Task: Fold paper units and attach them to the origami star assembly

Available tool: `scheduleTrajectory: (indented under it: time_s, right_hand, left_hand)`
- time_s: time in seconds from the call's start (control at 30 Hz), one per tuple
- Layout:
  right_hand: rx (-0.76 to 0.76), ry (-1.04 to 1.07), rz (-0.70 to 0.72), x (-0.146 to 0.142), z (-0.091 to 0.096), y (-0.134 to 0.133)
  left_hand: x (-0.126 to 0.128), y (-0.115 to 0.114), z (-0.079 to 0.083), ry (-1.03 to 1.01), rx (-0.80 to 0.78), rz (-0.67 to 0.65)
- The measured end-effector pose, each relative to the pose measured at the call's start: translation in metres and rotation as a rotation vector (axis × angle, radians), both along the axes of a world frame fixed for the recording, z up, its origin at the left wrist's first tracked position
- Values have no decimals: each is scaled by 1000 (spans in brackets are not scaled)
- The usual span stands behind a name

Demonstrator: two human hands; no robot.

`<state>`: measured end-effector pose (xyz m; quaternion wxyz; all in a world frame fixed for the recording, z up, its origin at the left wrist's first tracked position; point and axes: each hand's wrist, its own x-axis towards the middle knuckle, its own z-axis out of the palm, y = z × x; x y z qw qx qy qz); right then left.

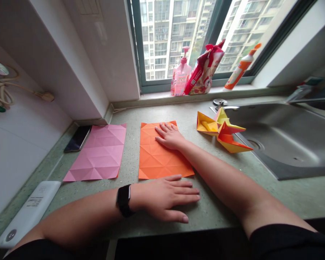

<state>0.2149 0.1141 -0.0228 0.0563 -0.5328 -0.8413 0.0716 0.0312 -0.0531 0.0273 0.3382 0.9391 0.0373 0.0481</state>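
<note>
An orange sheet of paper, marked with a grid of fold creases, lies flat on the counter in front of me. Spread over its upper right part is my right hand, palm down. My left hand, with a black watch on the wrist, rests open just below the sheet's near edge, fingers pointing right. To the left lies a creased pink sheet of paper. Several folded paper boats in yellow and orange sit clustered to the right, beside the sink.
A steel sink takes up the right side. Left are a dark phone and a white power bank. On the windowsill stand a pink pump bottle, a red bag and an orange bottle.
</note>
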Motion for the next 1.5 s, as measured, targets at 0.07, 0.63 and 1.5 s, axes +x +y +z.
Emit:
scheduleTrajectory:
  time_s: [0.07, 0.63, 1.5]
  right_hand:
    - [2, 23, 12, 2, -3, 3]
    - [89, 185, 120, 18, -17, 25]
    - [110, 176, 104, 21, -19, 20]
  left_hand:
    - [-3, 7, 8, -117, -108, 39]
    - [-24, 68, -32, 293, 374, 513]
    - [-60, 44, -2, -46, 188, 497]
